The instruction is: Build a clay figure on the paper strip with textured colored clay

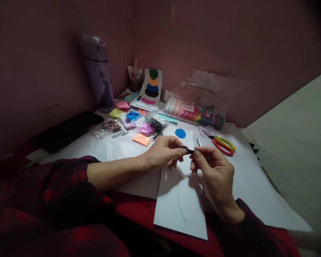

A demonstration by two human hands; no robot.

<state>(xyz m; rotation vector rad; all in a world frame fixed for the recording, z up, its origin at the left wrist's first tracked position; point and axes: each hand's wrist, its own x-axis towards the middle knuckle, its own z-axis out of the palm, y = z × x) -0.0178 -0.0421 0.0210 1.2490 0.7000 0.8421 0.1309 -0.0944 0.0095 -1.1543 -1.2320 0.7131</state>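
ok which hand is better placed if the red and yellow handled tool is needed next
Probably the right hand: it sits nearer the tool, with the left hand farther off; both pinch the black piece.

Your left hand [162, 152] and right hand [218, 172], at centre, hide ends of black piece [190, 152]. Your right sleeve [253, 228], lower right, cut by bottom edge.

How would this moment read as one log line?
left hand: pinching black piece; right hand: pinching its other end; below: white sheet; beyond: blue patch
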